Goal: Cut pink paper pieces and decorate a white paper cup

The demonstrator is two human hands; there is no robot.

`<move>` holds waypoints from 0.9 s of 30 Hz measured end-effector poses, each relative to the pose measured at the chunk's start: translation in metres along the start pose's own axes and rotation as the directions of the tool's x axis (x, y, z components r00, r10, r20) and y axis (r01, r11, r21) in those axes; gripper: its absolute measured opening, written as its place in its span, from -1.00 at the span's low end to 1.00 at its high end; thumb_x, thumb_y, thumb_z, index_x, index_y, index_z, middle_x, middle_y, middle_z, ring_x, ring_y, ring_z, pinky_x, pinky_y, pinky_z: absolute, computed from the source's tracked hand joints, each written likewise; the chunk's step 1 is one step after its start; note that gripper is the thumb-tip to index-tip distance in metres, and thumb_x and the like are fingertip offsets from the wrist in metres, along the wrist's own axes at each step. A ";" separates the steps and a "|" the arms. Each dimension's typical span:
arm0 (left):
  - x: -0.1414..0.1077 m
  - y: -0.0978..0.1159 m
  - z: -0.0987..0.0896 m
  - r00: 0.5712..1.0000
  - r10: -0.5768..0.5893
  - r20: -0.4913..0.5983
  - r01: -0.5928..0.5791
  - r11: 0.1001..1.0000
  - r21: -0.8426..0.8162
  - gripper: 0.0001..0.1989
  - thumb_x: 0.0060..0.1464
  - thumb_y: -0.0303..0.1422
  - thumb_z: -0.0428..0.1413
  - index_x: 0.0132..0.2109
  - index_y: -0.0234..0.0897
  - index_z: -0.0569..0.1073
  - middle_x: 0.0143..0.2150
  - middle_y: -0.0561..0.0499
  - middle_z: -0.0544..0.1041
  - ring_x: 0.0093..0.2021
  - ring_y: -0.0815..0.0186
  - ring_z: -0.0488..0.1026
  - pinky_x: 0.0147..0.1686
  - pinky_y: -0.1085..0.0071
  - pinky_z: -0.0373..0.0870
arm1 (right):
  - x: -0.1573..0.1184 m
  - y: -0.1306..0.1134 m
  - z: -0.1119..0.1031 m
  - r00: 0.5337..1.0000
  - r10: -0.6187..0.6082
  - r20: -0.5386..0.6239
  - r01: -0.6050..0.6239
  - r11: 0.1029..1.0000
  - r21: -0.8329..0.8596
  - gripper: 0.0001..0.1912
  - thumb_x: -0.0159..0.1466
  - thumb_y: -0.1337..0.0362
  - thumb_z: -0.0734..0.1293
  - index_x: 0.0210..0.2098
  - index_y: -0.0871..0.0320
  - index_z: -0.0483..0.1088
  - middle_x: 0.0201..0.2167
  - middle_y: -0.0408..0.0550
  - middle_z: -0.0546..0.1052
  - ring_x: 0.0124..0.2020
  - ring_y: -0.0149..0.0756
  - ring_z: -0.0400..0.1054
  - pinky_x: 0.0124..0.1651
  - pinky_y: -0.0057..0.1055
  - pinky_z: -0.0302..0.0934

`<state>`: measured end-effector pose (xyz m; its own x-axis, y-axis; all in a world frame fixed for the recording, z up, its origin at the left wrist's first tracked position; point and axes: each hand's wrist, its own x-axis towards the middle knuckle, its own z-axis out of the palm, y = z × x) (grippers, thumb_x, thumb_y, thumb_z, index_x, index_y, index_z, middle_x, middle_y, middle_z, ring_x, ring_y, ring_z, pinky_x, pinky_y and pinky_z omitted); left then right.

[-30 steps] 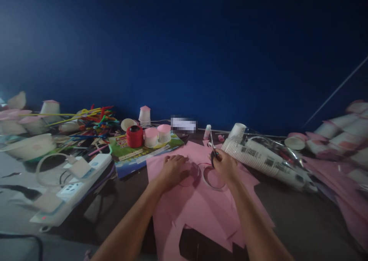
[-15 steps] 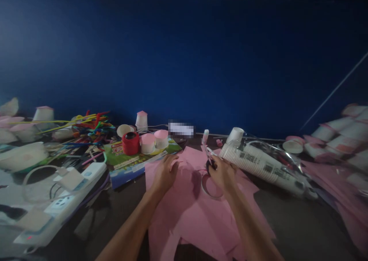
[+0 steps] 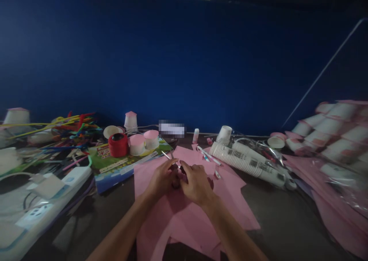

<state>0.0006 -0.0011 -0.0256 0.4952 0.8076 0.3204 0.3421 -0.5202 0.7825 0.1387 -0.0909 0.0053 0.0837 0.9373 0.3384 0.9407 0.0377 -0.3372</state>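
Note:
My left hand [image 3: 161,177] and my right hand [image 3: 197,183] meet over the pink paper sheets [image 3: 189,218]. Between them is a pair of scissors [image 3: 166,155], its blades parted and pointing up and to the left. Fingers of both hands close about the dark handles, which they partly cover. Just beyond my right hand lie several thin white pens or sticks [image 3: 209,155]. A glue stick [image 3: 196,136] stands upright behind the paper.
Stacked paper cups [image 3: 241,161] in clear plastic lie to the right. A red roll [image 3: 117,146] and pink-topped cups [image 3: 137,145] stand on a printed pack [image 3: 115,172]. At left are a power strip [image 3: 54,203] and coloured pipe cleaners [image 3: 77,128]; more cups [image 3: 322,132] are piled right.
My right hand has moved left with the scissors to meet my left hand, whose fingers have closed in. The pens behind are now uncovered. The view has shifted slightly right.

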 end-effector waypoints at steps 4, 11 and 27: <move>0.001 0.001 -0.001 0.996 -0.090 -0.005 0.089 0.992 -0.092 -0.67 0.14 -0.26 0.00 0.00 -0.22 0.50 -0.34 0.01 0.57 -0.37 0.29 0.49 -0.37 0.42 0.40 | 0.002 0.006 0.002 0.977 0.038 -0.208 -0.008 0.990 0.144 -0.70 0.30 0.29 0.22 -0.01 0.13 0.44 -0.37 -0.02 0.61 -0.35 -0.22 0.46 -0.09 -0.32 0.20; -0.002 0.005 -0.006 0.991 -0.097 0.089 0.085 0.987 0.136 -0.57 0.17 -0.31 -0.07 0.15 -0.23 0.42 -0.47 0.03 0.54 -0.52 0.30 0.45 -0.47 0.43 0.29 | 0.009 0.030 0.000 0.826 0.145 -0.545 -0.030 0.976 0.214 -0.77 0.26 0.32 0.22 -0.19 0.19 0.48 -0.22 0.11 0.54 -0.11 -0.11 0.40 0.01 -0.17 0.23; 0.042 0.034 -0.011 0.997 -0.074 0.006 0.074 0.997 0.001 -0.71 0.06 -0.24 0.01 -0.26 -0.29 0.57 -0.40 -0.02 0.57 -0.41 0.26 0.49 -0.38 0.37 0.39 | 0.018 0.069 -0.026 0.419 0.656 -0.628 -0.211 0.743 0.635 -0.61 0.34 0.15 0.02 -0.16 0.18 0.40 -0.16 0.20 0.45 -0.01 -0.03 0.29 0.07 -0.16 0.17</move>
<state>0.0244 0.0187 0.0203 0.4732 0.8421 0.2588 0.3784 -0.4596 0.8035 0.2137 -0.0806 0.0115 0.8585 0.2002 0.4721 0.4722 0.0503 -0.8800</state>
